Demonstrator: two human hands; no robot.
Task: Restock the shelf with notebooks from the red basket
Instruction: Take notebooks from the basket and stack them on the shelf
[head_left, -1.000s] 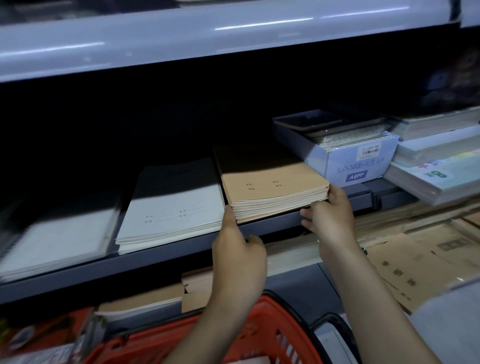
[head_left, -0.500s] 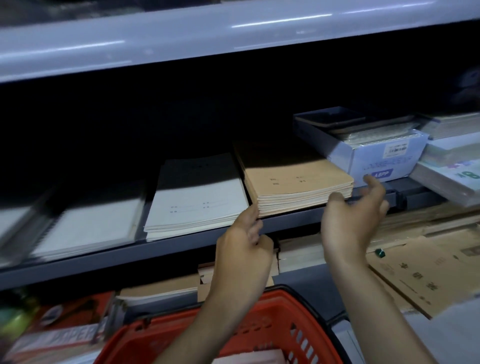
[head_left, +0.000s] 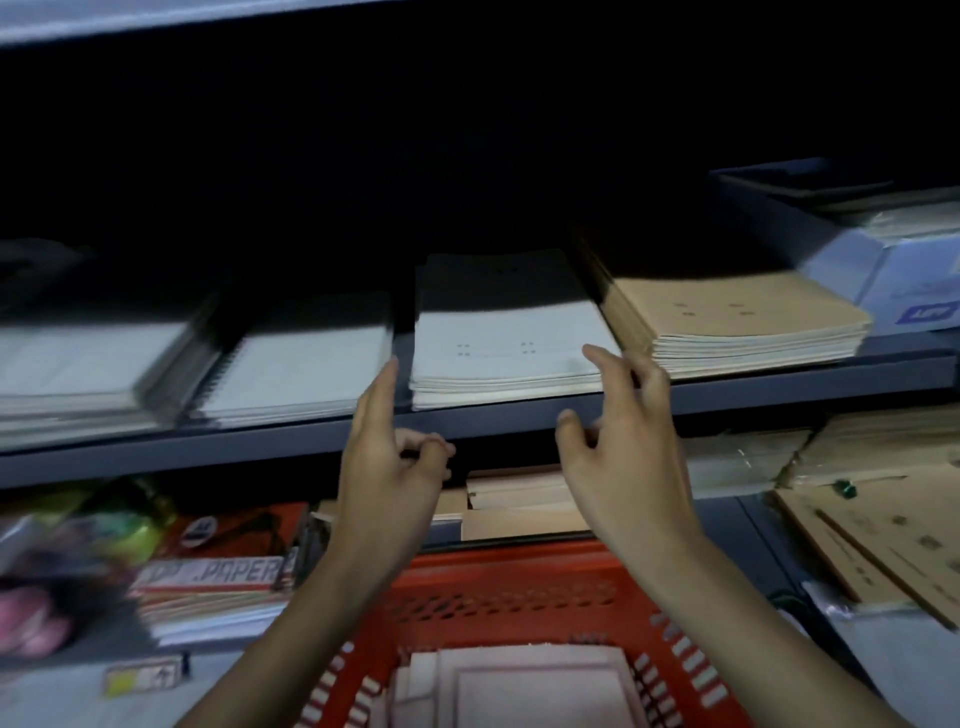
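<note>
A stack of white notebooks (head_left: 506, 338) lies on the grey shelf (head_left: 260, 441), with a stack of tan notebooks (head_left: 727, 317) to its right. My left hand (head_left: 387, 457) is raised at the white stack's front left corner, index finger straight, the other fingers curled, holding nothing. My right hand (head_left: 623, 441) hovers at the stack's front right corner with fingers loosely spread and empty. The red basket (head_left: 519, 587) sits below my arms with pale notebooks (head_left: 519, 686) inside.
More white spiral notebooks (head_left: 296, 369) lie to the left on the same shelf. A blue-white box (head_left: 883, 270) stands at the right. The lower shelf holds tan notebooks (head_left: 519, 499), paper packs (head_left: 208, 587) and brown envelopes (head_left: 883, 535).
Both hands have left the tan stack and moved left to the white stack. The view has shifted left as well.
</note>
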